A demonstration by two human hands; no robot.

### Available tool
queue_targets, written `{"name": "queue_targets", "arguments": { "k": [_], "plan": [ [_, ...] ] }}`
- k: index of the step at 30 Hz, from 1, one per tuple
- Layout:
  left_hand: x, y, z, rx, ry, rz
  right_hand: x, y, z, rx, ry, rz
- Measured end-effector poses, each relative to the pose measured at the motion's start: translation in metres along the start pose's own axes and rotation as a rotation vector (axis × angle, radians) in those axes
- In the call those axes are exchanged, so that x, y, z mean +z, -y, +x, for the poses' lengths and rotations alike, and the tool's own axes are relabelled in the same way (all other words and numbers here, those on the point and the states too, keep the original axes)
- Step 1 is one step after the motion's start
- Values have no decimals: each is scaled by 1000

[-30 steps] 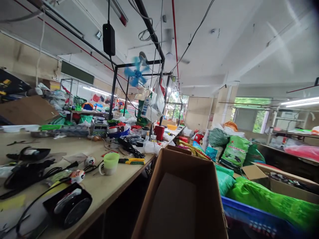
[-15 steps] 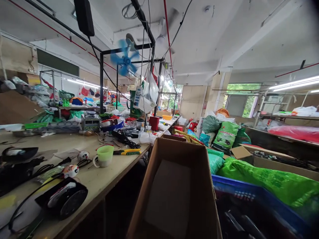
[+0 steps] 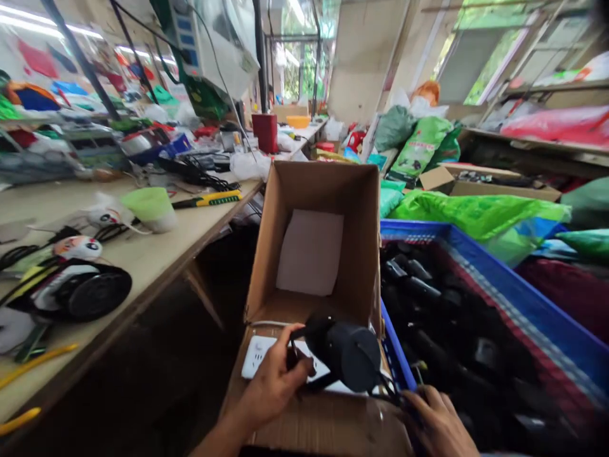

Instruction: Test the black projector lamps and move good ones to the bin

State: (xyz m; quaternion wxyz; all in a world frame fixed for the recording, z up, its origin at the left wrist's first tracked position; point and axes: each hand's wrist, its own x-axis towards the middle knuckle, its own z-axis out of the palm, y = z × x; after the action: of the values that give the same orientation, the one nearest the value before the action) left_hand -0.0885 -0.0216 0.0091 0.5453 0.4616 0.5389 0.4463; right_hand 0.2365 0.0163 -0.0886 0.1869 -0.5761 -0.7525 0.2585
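Note:
Low in the picture, my left hand has its fingers closed around part of a black hair dryer, whose round end is turned toward me. My right hand is closed on the black cord to the right of it, by the crate's edge. Beneath the dryer a white power strip lies on a brown cardboard surface; the dryer covers part of its sockets. Just beyond stands an open cardboard box with a pale sheet at its bottom.
On the right a blue crate holds many black parts. The table at left carries a light green cup, yellow-handled pliers and a black round-ended appliance. A green sack lies behind the crate.
The view has tipped downward. Both my hands, the hair dryer with its cord and the power strip are now in sight; none of them showed before.

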Motion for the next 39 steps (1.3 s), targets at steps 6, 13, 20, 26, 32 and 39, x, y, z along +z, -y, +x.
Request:
{"name": "queue_targets", "arguments": {
  "k": [6,13,20,26,32,39],
  "plan": [
    [7,-3,5,-48,46,-230,2,10,9,-104,-70,82],
    [2,3,16,7,78,-394,-7,28,7,32,-219,107],
    [-11,2,25,92,39,-517,9,73,33,-106,-52,285],
    [-17,9,24,98,24,-521,16,79,51,-207,52,299],
    [-23,16,28,95,-18,-528,1,82,61,-276,187,264],
    [-28,28,33,127,-41,-576,0,92,56,-322,271,240]
  ]
}}
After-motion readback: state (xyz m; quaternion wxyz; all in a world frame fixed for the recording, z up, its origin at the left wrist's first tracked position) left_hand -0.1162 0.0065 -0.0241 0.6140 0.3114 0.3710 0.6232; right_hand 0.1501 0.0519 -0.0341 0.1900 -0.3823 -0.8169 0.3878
